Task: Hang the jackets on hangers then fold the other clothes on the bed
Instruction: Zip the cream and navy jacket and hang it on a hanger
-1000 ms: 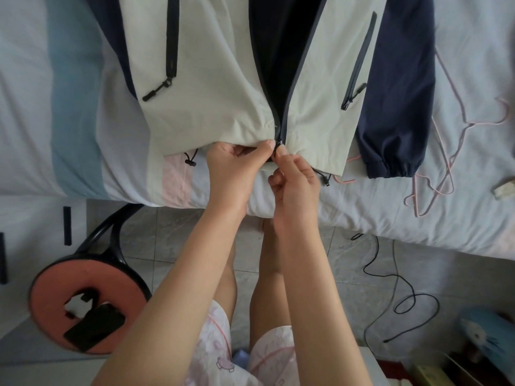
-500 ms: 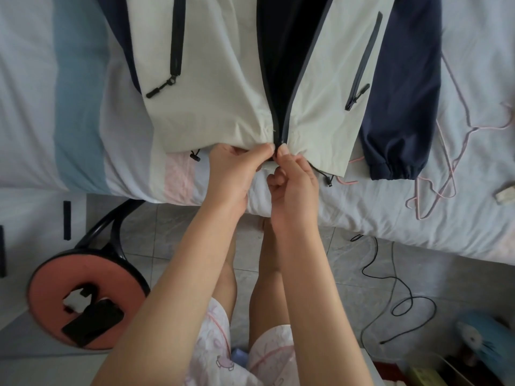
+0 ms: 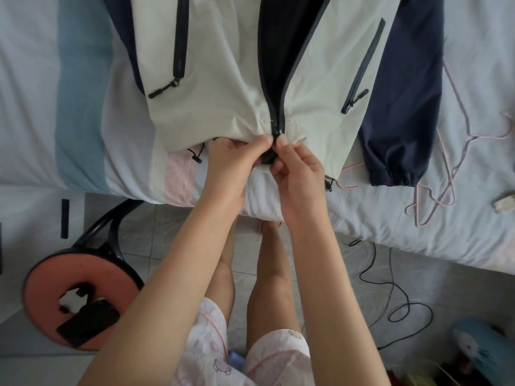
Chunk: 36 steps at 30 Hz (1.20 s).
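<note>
Cream fabric with navy sleeves: the jacket [image 3: 223, 79] lies front-up on the bed [image 3: 41, 107], its hem at the near edge. Over the last second both hands have slipped a little lower on the hem, and the zip slider [image 3: 278, 131] now shows just above the fingertips, with the two front panels meeting at it. Before, the fingers covered that spot. My reading is that the zip's foot is seated and the upward pull can begin, though the pin itself is hidden. At the hem the left hand [image 3: 231, 165] pinches the cloth on its side of the zip and the right hand [image 3: 299, 168] pinches the dark zip end, so both are clamped on the garment, thumbs almost touching.

Hanging looks not yet done. Thin pink hangers [image 3: 446, 174] lie on the sheet just beside the right sleeve, and a pink end pokes out under the hem — whether one sits inside the jacket I cannot tell. On the floor stand a red stool [image 3: 44, 291] carrying a phone [image 3: 89, 324], and a black cable [image 3: 401, 299] loops near the feet, a likely snag when stepping sideways.
</note>
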Available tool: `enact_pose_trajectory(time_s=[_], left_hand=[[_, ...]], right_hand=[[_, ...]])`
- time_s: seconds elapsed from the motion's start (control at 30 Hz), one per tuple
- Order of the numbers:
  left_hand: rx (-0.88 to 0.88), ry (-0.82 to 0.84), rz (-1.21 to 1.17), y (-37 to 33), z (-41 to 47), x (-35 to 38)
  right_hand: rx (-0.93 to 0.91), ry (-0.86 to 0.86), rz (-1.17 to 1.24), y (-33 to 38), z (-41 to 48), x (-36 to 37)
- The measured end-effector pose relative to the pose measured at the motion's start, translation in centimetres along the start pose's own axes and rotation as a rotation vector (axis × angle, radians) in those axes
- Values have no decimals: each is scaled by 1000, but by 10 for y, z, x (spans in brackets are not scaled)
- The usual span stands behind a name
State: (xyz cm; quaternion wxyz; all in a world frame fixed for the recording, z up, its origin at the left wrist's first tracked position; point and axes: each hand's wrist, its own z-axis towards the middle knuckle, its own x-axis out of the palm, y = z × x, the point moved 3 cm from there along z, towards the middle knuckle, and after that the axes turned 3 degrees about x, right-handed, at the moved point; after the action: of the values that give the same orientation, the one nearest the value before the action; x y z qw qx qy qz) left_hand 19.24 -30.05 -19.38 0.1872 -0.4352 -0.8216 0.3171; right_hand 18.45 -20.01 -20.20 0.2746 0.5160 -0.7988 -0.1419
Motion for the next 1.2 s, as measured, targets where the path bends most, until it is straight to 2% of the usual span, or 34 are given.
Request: enact_pose_trajectory(time_s=[0.17, 0.47, 0.6, 0.93, 1.2], left_hand=[[18, -14, 40, 1, 1, 6], [103, -75, 139, 5, -5, 2], [103, -90, 171, 10, -12, -4], [82, -82, 153, 17, -23, -6], [75, -146, 153, 21, -28, -15]], right_hand=[[123, -90, -105, 1, -4, -9], [432, -113, 258, -12, -18, 2], [416, -164, 317, -20, -25, 5], [265, -255, 173, -22, -36, 3], [289, -268, 146, -23, -35, 5]])
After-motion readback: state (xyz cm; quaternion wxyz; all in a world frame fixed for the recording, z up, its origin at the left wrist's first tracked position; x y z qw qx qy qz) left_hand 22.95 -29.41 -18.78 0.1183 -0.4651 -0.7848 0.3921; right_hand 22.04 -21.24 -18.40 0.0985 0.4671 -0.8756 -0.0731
